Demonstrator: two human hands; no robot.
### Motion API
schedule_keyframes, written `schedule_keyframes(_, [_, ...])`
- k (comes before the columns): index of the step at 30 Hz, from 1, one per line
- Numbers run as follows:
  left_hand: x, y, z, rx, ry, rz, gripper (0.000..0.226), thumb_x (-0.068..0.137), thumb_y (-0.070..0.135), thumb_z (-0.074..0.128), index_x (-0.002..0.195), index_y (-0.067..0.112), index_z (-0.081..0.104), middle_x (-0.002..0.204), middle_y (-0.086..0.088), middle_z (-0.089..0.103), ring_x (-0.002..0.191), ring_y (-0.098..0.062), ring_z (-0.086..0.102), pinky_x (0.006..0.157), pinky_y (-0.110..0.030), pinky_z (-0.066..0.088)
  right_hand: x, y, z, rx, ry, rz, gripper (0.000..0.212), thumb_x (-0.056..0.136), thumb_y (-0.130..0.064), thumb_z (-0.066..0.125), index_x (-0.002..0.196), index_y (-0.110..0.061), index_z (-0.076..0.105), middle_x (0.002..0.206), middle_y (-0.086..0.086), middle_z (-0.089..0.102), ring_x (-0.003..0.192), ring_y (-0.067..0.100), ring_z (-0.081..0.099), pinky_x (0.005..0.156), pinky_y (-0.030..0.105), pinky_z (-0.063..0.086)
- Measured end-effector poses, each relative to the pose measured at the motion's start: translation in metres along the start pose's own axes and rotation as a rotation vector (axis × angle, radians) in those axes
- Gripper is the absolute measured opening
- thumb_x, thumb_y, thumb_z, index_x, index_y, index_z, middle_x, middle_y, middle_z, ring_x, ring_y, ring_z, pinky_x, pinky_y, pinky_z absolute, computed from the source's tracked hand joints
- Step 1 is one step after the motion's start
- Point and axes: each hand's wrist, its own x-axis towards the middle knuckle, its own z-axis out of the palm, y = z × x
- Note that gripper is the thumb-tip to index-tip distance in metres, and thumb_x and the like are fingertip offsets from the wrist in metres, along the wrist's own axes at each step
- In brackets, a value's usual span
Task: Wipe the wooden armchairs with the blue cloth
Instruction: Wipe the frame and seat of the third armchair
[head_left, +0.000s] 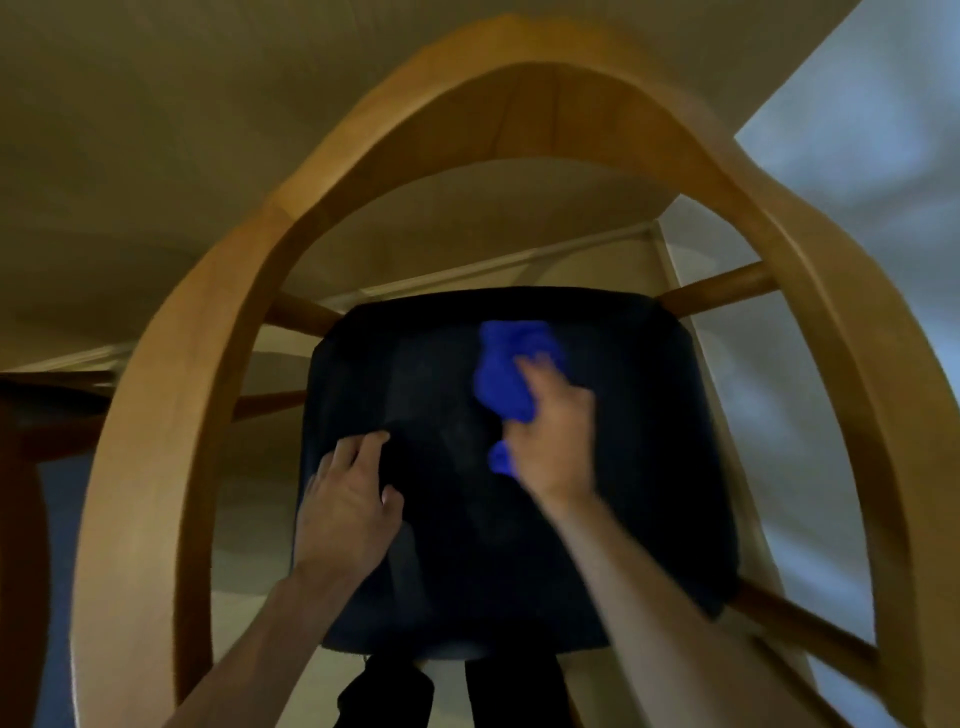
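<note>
Head view, chair: I am looking down on a wooden armchair (519, 88), its curved rail arching around a dark seat cushion (597, 545).
Head view, cloth: the blue cloth (506, 374) is lying bunched on the far right part of the cushion, a small tail of it showing nearer, beside the wrist.
Head view, right hand: my right hand (553, 441) is clenching the cloth and pressing it onto the cushion (the hand is blurring, so I judge it mid-stroke).
Head view, left hand: my left hand (348, 509) is resting on the near left part of the cushion, fingers loosely spread and grasping nothing.
Step, as I judge it: I am wiping the seat; the wooden rail and arms are looking untouched by the cloth right now.
Risk: the cloth, being only bunched, could be slipping out from under my palm on a fast stroke.
Risk: leaning on the left hand could be shifting the chair, so a stroke could be skipping a patch.
</note>
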Motion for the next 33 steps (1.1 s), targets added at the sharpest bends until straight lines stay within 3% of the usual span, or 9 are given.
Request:
schedule_keyframes(4, [0.015,0.000,-0.013,-0.015,0.039,-0.048,0.062,0.087,0.016,0.065,0.143,0.019,0.039,0.141,-0.008,0.045,0.128,-0.030,0.044,0.103,-0.045,0.042,-0.008,-0.046,0.035,0.021,-0.273,-0.045,0.063,0.080,0.000,0.063,0.139,-0.020,0.054,0.150,0.000,0.047,0.108,0.024,0.047,0.101,0.032,0.044])
schedule_keyframes(8, [0.020,-0.005,-0.019,-0.037,0.028,-0.080,0.062,0.088,0.018,0.064,0.144,0.022,0.037,0.142,-0.006,0.044,0.132,-0.028,0.040,0.108,-0.047,0.037,0.037,-0.003,-0.032,0.051,-0.226,-0.084,0.063,0.074,0.006,0.060,0.132,-0.017,0.062,0.137,0.002,0.060,0.110,0.029,0.059,0.105,0.035,0.043])
schedule_keyframes(11, [0.018,-0.007,-0.017,-0.060,0.024,-0.079,0.063,0.088,0.019,0.064,0.144,0.023,0.036,0.143,-0.004,0.042,0.132,-0.027,0.039,0.109,-0.046,0.037,0.078,0.036,-0.082,-0.002,-0.061,0.027,0.046,0.083,-0.003,0.059,0.127,-0.015,0.061,0.117,0.000,0.065,0.105,0.020,0.062,0.101,0.040,0.048])
schedule_keyframes(14, [0.015,-0.002,-0.012,-0.074,0.044,-0.087,0.062,0.088,0.019,0.064,0.144,0.023,0.037,0.143,-0.003,0.042,0.131,-0.026,0.041,0.106,-0.042,0.039,0.110,0.052,-0.084,-0.082,-0.037,0.141,0.035,0.086,0.000,0.061,0.120,-0.009,0.062,0.106,0.007,0.066,0.102,0.028,0.064,0.093,0.037,0.048])
schedule_keyframes(17, [0.016,0.006,-0.008,-0.082,0.044,-0.077,0.061,0.089,0.022,0.062,0.144,0.024,0.036,0.142,-0.002,0.042,0.129,-0.025,0.042,0.105,-0.040,0.040,0.112,0.020,-0.039,-0.218,-0.201,-0.015,0.050,0.081,-0.001,0.062,0.130,-0.012,0.060,0.128,0.008,0.062,0.111,0.033,0.059,0.104,0.042,0.041])
schedule_keyframes(22, [0.011,0.005,-0.018,-0.140,0.059,-0.045,0.066,0.087,0.012,0.062,0.146,0.020,0.032,0.139,-0.004,0.046,0.125,-0.025,0.046,0.102,-0.039,0.043,0.051,-0.064,0.036,0.044,-0.534,-0.103,0.060,0.085,-0.004,0.058,0.142,-0.023,0.050,0.141,0.002,0.053,0.118,0.029,0.053,0.106,0.039,0.041])
schedule_keyframes(25, [0.002,-0.005,-0.039,-0.358,0.065,-0.087,0.075,0.085,0.006,0.062,0.147,0.022,0.022,0.130,-0.003,0.053,0.110,-0.018,0.057,0.092,-0.040,0.051,0.021,-0.082,0.037,0.335,-0.775,0.043,0.060,0.089,-0.012,0.064,0.141,-0.034,0.047,0.129,-0.005,0.060,0.114,0.011,0.059,0.101,0.040,0.049])
schedule_keyframes(29, [-0.023,-0.008,-0.073,-0.976,-0.152,-0.102,0.089,0.084,0.004,0.066,0.151,0.030,0.015,0.138,0.004,0.050,0.117,-0.014,0.058,0.099,-0.042,0.050,-0.003,-0.090,-0.006,0.610,-0.664,0.129,0.044,0.081,-0.031,0.079,0.122,-0.032,0.063,0.114,-0.009,0.071,0.107,0.009,0.066,0.095,0.038,0.053])
schedule_keyframes(33, [-0.047,-0.001,-0.100,-1.384,-0.268,-0.225,0.099,0.063,0.049,0.084,0.144,0.045,0.027,0.136,0.015,0.053,0.121,-0.009,0.056,0.102,-0.043,0.048,-0.016,-0.121,-0.054,0.722,-0.714,0.118,0.029,0.091,-0.039,0.067,0.119,-0.034,0.065,0.114,-0.005,0.071,0.107,0.013,0.067,0.088,0.028,0.055])
